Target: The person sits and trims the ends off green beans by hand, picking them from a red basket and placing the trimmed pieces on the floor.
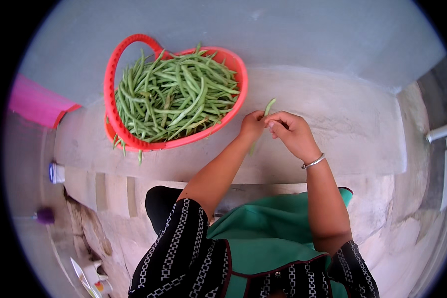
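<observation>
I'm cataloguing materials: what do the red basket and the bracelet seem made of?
Red basket: likely moulded plastic, fairly smooth, judging by its uniform colour and notched handle.
Bracelet: probably polished metal, judging by its silvery shine; which metal, I cannot tell.

The basket (159,145) is red, its beans (184,94) green. Right of it, one light-green bean (269,105). Below it, a green apron (273,211) edged maroon and a black shirt (176,248) with white chain-like stripes.

Green apron (270,256), dark-red piping (263,276), black shirt (196,238), white chain-link stripes (175,236), silver bangle (315,162) on right wrist
</observation>
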`<state>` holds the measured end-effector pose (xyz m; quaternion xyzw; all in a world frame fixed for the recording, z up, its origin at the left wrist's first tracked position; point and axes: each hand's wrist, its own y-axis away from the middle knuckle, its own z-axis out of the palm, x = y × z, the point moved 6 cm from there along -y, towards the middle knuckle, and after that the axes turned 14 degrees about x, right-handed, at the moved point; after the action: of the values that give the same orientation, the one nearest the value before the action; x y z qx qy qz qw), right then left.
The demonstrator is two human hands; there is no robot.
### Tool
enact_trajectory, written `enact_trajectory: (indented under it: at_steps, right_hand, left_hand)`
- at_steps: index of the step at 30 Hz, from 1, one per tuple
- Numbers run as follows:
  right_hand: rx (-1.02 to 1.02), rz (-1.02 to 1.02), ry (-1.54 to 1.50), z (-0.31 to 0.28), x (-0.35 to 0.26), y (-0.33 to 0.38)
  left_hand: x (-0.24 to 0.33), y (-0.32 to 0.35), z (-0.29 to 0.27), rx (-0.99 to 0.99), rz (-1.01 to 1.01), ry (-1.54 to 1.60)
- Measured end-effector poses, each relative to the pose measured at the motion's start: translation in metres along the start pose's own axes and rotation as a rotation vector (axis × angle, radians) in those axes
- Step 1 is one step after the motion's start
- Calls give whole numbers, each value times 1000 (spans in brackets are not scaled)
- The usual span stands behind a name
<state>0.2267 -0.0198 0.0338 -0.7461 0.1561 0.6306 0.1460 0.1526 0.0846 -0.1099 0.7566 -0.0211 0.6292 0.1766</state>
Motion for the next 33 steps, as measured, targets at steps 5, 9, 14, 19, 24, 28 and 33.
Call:
enact_trajectory:
  at_steps: [5,9,14,19,24,28,33]
  right_hand:
    - [-270,-164,281,28,-1,15]
    - [-283,-286,409,36,0,31]
    - [-34,-186,269,33,-19,23]
    - [113,-553,473,114,-61,6]
    - [-83,-711,1222,186,-46,-18]
    - [-61,-771,1209,195,-59,-20]
    - [-21,-632,993,135,-99,16]
  left_hand:
    - [-25,-30,-10,-52,57,-129]
    - [4,-22,4,99,281,170]
    - [19,32,-18,-116,295,-72]
    - [7,87,-92,-334,284,-224]
    - [30,111,-138,-348,310,-119]
    - [45,108,-158,-291,351,-50]
    - [56,109,-170,-361,244,10]
